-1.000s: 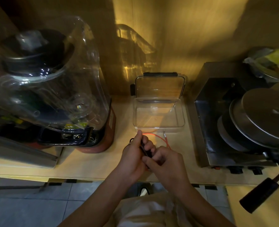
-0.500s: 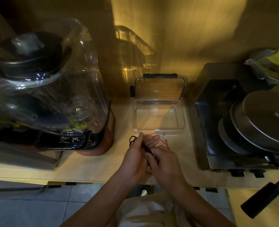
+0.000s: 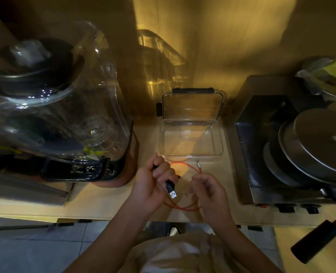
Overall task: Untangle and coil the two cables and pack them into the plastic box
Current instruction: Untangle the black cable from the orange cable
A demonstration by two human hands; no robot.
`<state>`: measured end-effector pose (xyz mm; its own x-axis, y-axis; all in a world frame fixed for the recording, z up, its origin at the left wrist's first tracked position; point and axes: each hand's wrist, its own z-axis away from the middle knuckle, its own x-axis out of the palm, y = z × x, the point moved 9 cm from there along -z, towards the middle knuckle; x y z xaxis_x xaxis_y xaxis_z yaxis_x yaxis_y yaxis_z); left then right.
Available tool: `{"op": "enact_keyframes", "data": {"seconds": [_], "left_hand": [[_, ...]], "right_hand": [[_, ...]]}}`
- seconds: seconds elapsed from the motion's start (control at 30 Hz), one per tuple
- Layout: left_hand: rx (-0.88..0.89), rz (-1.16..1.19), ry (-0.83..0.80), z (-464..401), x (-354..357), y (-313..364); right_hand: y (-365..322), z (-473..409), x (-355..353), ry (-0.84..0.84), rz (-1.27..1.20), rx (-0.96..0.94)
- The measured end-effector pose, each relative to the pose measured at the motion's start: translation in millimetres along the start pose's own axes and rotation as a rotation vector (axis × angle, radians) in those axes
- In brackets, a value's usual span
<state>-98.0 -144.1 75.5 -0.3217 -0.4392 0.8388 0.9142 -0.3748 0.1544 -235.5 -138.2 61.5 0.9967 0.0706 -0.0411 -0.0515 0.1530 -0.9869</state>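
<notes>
A person's left hand [image 3: 153, 184] is closed in a fist around a black USB cable [image 3: 170, 187], whose silver plug pokes out below the fingers. Just right of that grip, the right hand [image 3: 208, 194] hovers blurred, fingers loosely curled; whether it pinches anything cannot be told. An orange cable [image 3: 182, 207] loops on the wooden counter [image 3: 104, 201] beneath both hands. Beyond the grip sits the clear plastic box [image 3: 190, 152], lid open.
</notes>
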Motion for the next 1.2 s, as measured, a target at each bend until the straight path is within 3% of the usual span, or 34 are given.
{"op": "enact_keyframes", "data": {"seconds": [0.1, 0.23, 0.37, 0.47, 0.73, 0.97, 1.1, 1.2], "left_hand": [[-0.123, -0.012, -0.131, 6, 12, -10], [-0.214, -0.109, -0.192, 11, 20, -27], [-0.205, -0.105, -0.196, 12, 22, -25], [-0.107, -0.119, -0.112, 8, 13, -13], [0.046, -0.406, 0.140, 5, -16, -1], [0.010, -0.565, 0.134, 5, -11, -12], [-0.046, -0.692, 0.126, 10, -8, -21], [-0.036, -0.711, 0.117, 12, -3, -23]], "right_hand": [[4, -8, -2, -0.031, 0.066, 0.000], [21, -23, 21, -0.218, 0.299, 0.043], [22, -22, 43, -0.401, 0.375, 0.024], [24, -10, 45, -0.431, 0.331, 0.042], [0, 21, 32, -0.459, 0.408, -0.069], [-48, 26, 33, -0.499, 0.455, -0.206], [-52, 18, 27, -0.373, 0.370, -0.142], [-59, 16, 27, -0.230, 0.364, -0.204]]}}
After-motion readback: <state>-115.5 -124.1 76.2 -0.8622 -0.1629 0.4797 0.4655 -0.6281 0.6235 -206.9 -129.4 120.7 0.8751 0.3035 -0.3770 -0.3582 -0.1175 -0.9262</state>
